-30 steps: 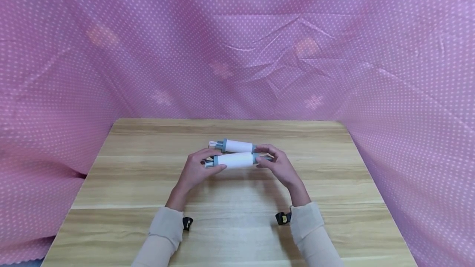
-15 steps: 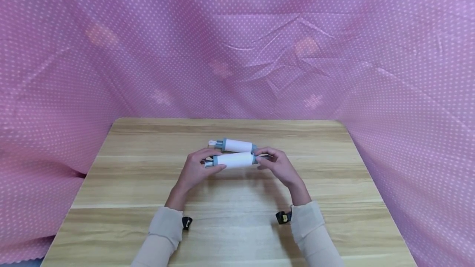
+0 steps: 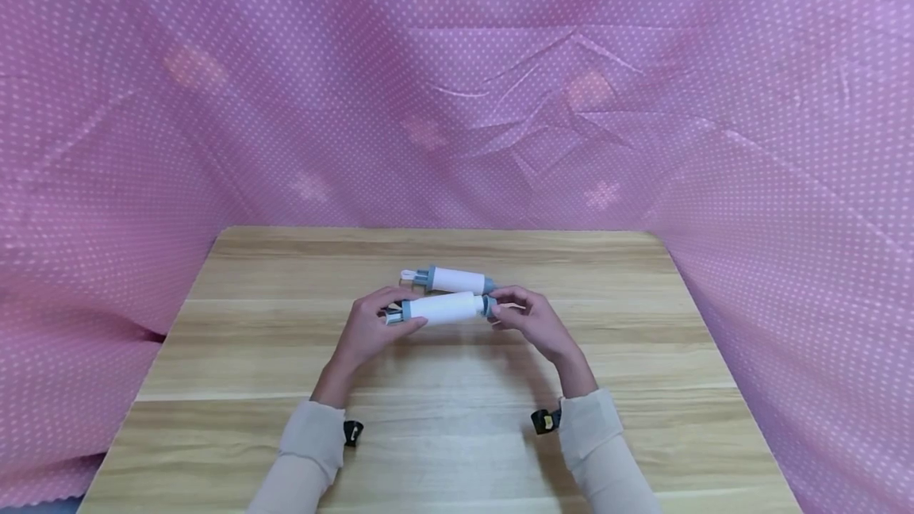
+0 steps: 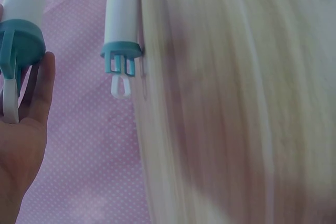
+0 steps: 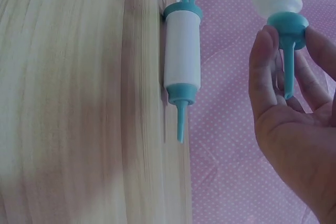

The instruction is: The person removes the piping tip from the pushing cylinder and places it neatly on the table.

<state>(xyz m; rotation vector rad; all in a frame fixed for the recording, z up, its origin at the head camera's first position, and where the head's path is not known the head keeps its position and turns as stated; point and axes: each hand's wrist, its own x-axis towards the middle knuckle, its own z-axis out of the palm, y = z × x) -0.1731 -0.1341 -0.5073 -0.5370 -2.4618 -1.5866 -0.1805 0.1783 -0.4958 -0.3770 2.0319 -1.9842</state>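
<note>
My left hand (image 3: 369, 324) holds the white barrel (image 3: 444, 308) of a syringe-like tube, around its teal collar (image 4: 22, 38) end. At the other end, my right hand (image 3: 534, 320) pinches the teal nozzle cap (image 5: 287, 24) between thumb and fingers. The thin nozzle points back toward the palm in the right wrist view. In the head view the cap sits slightly tilted at the barrel's end, with a narrower white neck showing beside it. A white loop handle (image 4: 10, 100) sticks out from the collar near my left palm.
A second white-and-teal syringe (image 3: 458, 280) lies on the wooden table (image 3: 457, 435) just beyond the held one, its nozzle to the right. Pink dotted cloth (image 3: 457, 141) hangs behind the table and along both sides.
My left hand has shifted a little left with the barrel. The teal cap in my right hand has come partly away from the barrel, baring the white neck. The second syringe stays put.
</note>
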